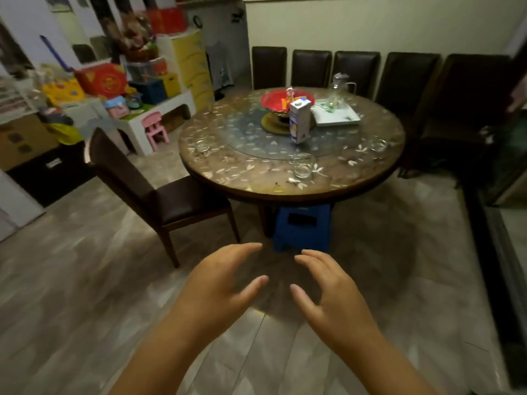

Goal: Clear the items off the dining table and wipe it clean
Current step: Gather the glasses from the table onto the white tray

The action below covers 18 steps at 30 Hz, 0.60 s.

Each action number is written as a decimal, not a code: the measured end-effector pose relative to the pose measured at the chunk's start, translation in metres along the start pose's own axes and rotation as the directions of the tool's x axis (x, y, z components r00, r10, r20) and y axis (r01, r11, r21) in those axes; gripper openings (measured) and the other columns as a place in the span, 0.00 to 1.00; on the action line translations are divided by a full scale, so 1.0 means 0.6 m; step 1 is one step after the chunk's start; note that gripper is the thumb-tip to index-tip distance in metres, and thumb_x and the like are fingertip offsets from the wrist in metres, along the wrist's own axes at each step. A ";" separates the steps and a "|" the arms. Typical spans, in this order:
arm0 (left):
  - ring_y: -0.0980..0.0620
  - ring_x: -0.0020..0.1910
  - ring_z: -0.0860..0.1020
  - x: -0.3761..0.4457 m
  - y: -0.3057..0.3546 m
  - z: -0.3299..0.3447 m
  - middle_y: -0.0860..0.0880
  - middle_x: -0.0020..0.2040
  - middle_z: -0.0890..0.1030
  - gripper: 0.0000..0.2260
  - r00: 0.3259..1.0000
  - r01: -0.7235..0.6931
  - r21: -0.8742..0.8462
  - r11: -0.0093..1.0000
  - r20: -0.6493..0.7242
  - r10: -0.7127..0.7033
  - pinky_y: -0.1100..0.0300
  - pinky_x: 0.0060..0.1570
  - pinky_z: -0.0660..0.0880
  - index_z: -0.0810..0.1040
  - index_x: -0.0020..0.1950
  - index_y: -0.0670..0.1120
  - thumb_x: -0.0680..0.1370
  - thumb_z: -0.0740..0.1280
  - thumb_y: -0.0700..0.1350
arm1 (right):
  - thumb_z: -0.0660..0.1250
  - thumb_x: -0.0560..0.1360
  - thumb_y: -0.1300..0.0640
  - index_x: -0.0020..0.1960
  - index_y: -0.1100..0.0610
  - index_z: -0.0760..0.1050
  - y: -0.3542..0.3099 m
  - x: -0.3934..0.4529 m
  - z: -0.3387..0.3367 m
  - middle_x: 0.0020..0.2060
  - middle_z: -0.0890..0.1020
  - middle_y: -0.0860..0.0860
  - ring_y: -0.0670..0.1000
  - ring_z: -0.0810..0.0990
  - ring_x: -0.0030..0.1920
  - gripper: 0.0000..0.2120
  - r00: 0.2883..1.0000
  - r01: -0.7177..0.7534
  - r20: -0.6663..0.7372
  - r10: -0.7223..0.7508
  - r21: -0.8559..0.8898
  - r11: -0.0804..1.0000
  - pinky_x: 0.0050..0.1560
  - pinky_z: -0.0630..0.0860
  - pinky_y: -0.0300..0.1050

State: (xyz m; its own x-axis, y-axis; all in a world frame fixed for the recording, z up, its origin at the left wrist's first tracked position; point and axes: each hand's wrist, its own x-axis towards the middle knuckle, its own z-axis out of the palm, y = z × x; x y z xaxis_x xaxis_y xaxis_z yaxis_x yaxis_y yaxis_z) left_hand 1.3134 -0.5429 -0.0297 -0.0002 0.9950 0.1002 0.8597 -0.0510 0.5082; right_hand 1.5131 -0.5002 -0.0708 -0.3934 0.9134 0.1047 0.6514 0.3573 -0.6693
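A round dining table point(256, 178) with a floral top stands ahead of me. On its glass turntable sit a milk carton point(299, 121), a red bowl point(273, 99) of snacks on a gold stand, a white tray point(339, 116) and a glass pitcher point(340, 85). Clear drinking glasses stand near the front edge point(302, 166), at the left point(203, 145) and at the right point(378, 145). Crumbs lie near the front rim. My left hand point(219, 283) and my right hand point(330, 292) hover over the floor well short of the table, fingers spread, both holding nothing.
A dark chair point(159, 192) stands at the table's left and a blue plastic stool point(302, 228) sits under its front. A row of dark chairs point(356, 69) lines the far wall. Boxes, toys and a pink child's chair point(155, 129) crowd the left side.
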 end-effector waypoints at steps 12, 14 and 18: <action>0.66 0.63 0.72 0.275 -0.081 0.003 0.61 0.65 0.75 0.25 0.984 -0.175 -0.127 0.976 0.015 0.178 0.66 0.62 0.72 0.71 0.71 0.56 0.75 0.69 0.55 | 0.67 0.77 0.49 0.71 0.48 0.70 0.057 0.230 -0.006 0.69 0.68 0.40 0.35 0.65 0.68 0.23 0.992 -0.083 -0.098 0.077 -0.050 0.995 0.66 0.64 0.28; 0.65 0.63 0.73 0.321 -0.100 -0.002 0.60 0.64 0.76 0.24 0.981 -0.189 -0.142 0.972 0.007 0.192 0.68 0.61 0.72 0.72 0.71 0.55 0.75 0.70 0.55 | 0.67 0.76 0.50 0.71 0.49 0.70 0.059 0.275 -0.003 0.69 0.69 0.41 0.37 0.66 0.68 0.23 0.991 -0.090 -0.105 0.082 -0.074 0.993 0.65 0.61 0.26; 0.66 0.62 0.73 0.411 -0.135 0.010 0.61 0.62 0.77 0.24 0.981 -0.182 -0.172 0.968 0.033 0.190 0.74 0.59 0.69 0.74 0.70 0.54 0.75 0.70 0.56 | 0.67 0.75 0.50 0.69 0.51 0.73 0.075 0.354 0.001 0.68 0.71 0.43 0.39 0.68 0.69 0.22 0.987 -0.098 -0.138 0.086 -0.078 0.992 0.67 0.65 0.32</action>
State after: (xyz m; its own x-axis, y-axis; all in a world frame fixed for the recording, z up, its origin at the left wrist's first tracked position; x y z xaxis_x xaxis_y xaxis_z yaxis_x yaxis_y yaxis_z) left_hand 1.2468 -0.2930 -0.0515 0.1802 0.9694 0.1670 0.7443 -0.2453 0.6212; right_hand 1.4582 -0.2904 -0.0791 -0.2422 0.9590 0.1471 0.7355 0.2804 -0.6168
